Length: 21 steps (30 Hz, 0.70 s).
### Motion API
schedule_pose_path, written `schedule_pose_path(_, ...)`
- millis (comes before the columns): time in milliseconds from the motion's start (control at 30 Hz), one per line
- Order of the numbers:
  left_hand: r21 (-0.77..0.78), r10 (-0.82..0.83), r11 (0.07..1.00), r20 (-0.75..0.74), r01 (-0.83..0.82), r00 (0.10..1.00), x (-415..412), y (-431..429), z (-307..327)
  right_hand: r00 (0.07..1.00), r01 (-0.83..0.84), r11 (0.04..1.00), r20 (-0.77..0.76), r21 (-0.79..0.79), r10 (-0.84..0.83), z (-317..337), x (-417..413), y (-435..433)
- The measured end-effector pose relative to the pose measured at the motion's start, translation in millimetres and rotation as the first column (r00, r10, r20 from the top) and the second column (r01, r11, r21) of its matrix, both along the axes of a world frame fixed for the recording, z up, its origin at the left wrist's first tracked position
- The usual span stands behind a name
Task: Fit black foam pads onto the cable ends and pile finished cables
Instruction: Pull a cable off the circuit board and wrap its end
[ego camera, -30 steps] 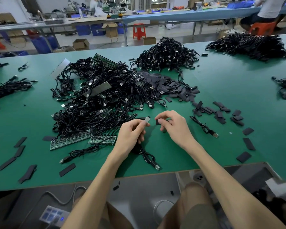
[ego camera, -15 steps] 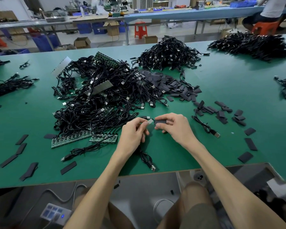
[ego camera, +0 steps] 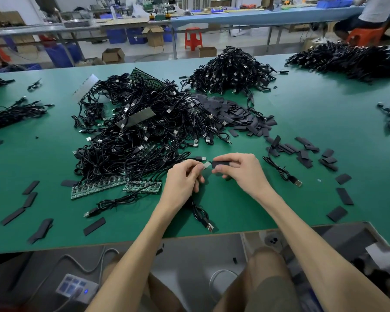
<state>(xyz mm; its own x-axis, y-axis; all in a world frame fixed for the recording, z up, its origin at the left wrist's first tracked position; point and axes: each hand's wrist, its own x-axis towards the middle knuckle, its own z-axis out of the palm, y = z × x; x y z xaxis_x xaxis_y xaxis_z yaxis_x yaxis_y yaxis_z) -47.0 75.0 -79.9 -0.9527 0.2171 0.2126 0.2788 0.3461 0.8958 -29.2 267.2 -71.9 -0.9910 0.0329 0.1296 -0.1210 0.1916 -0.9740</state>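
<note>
My left hand (ego camera: pixel 185 180) pinches the silvery end (ego camera: pixel 206 165) of a black cable (ego camera: pixel 199 213), which trails down toward the table's near edge and ends in a USB plug. Just to its right, my right hand (ego camera: pixel 241 172) pinches a black foam pad (ego camera: pixel 221 164) whose open end meets the cable tip. A big tangle of black cables (ego camera: pixel 140 136) lies behind my left hand. A heap of foam pads (ego camera: pixel 239 118) sits behind my right hand.
Two more cable piles (ego camera: pixel 230 70) (ego camera: pixel 347 59) rest at the back of the green table (ego camera: pixel 324 122). Loose pads (ego camera: pixel 302 152) and one cable (ego camera: pixel 282 172) lie to the right, more pads (ego camera: pixel 29 199) at the left. Green circuit strips (ego camera: pixel 113 186) sit under the tangle.
My hands have come together: the right hand brought the foam pad left to the cable tip held by the left hand. Both hands also rose slightly away from the table edge.
</note>
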Motion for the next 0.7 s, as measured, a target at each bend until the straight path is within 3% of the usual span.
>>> schedule_pose_path(500,0.014,-0.008,1.000,0.007,0.008,1.000,0.6,-0.3,0.7,0.998,0.044,0.994,-0.044,0.102,-0.039,-0.1,0.7,0.3)
schedule_pose_path(700,0.005,-0.030,1.000,-0.004,0.030,1.000,-0.2,-0.6,0.1,0.999,0.015,0.997,-0.035,0.073,-0.013,-0.1,0.2,1.4)
